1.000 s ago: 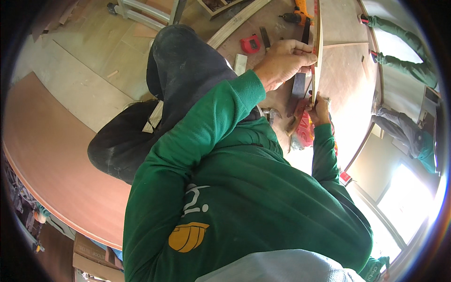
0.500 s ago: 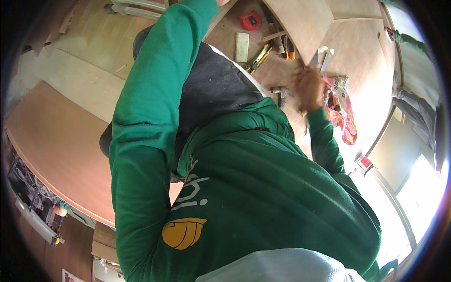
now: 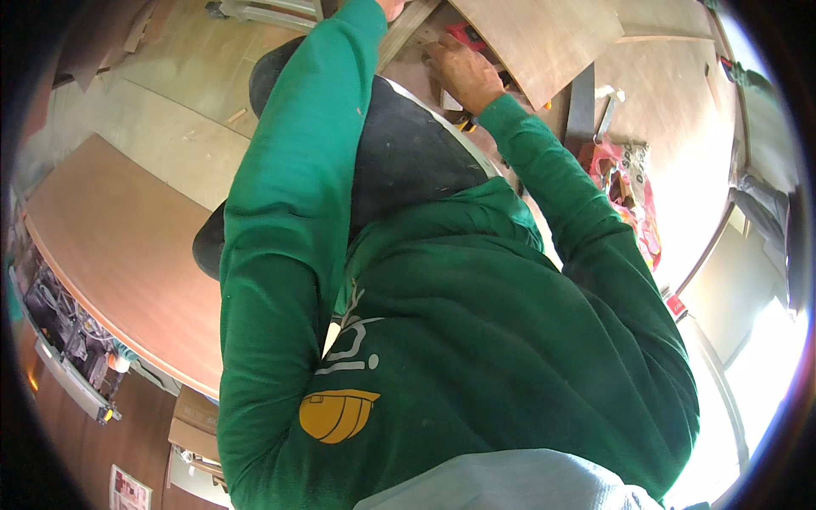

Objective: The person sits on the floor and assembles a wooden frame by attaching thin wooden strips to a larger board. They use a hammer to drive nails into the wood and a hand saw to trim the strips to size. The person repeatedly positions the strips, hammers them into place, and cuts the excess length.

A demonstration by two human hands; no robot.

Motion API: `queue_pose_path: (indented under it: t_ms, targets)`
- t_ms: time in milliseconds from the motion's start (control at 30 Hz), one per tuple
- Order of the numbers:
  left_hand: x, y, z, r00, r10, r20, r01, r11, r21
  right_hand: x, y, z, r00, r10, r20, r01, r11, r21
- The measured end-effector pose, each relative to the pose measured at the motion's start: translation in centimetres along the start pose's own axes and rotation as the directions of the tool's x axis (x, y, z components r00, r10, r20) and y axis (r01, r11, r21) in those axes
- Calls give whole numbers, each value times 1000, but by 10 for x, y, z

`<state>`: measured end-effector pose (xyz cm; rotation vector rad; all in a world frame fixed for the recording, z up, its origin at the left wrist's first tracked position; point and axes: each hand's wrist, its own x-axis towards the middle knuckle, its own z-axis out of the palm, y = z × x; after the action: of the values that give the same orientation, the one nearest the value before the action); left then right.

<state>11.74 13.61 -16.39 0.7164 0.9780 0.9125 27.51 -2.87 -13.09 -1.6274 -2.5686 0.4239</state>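
My right hand (image 3: 466, 72) reaches forward over the work surface, next to a red tape measure (image 3: 466, 34). Its fingers are stretched out and somewhat apart, and I see nothing held in them. Part of a pale block (image 3: 449, 101) and the end of a yellow-and-black utility knife (image 3: 465, 125) show beside the wrist. To the right of that hand lies a loose wooden panel (image 3: 544, 42). My left hand (image 3: 391, 8) is at the top edge by a wooden strip (image 3: 410, 30); its fingers are cut off from view.
A dark flat strip (image 3: 580, 106) lies beside the panel, near a metal-bladed tool (image 3: 606, 117). Further right is a crumpled pink plastic bag (image 3: 650, 229). A large curved-edged board (image 3: 119, 246) occupies the left side, with a cardboard box (image 3: 194, 429) below it.
My right hand has moved left and forward, from beside the pink bag to the tape measure. The dark strip now shows where that hand was. The left arm has barely moved.
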Motion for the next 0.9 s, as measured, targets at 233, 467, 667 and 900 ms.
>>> queue_pose_path:
  t_ms: [233,467,667,900]
  targets:
    - [2,-44,-35,984,132,-118,-60,873,484,14,8,15,975,-205,88,216,967,-138]
    - [-41,-14,-49,990,4,-143,112,600,792,12,-13,14,905,-286,315,370,894,-252]
    - [-95,1,-28,892,451,41,-111,132,985,-18,-15,-41,978,205,-37,-160,854,495]
    - [-160,10,56,689,547,476,-671,232,704,-30,22,-59,912,394,118,-289,411,864]
